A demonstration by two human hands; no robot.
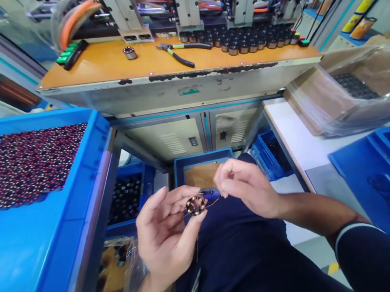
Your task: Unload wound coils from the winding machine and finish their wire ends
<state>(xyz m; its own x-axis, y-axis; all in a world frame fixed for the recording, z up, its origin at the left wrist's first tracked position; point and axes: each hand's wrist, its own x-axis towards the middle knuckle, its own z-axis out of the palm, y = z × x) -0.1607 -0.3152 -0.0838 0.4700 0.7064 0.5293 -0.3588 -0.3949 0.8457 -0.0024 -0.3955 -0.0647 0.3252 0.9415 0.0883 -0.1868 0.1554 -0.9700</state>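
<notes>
My left hand (169, 231) grips a small round motor stator (195, 205) between thumb and fingers, its ring of copper windings facing up. Thin copper wire (213, 203) trails from the stator on its right side, and more loose strands hang below it. My right hand (247, 184) is closed in a pinch on the end of that wire, a short way right of the stator. Both hands are above my lap, in front of a blue bin (202, 157) with brown cardboard in it.
On the orange machine ledge (94, 70) lie cutting pliers (183, 51), a single stator (129, 53) and rows of dark stators (255, 37). A blue tray (94, 120) full of stators is at left. At right stand an open cardboard box (306, 99) and blue bins (379, 186).
</notes>
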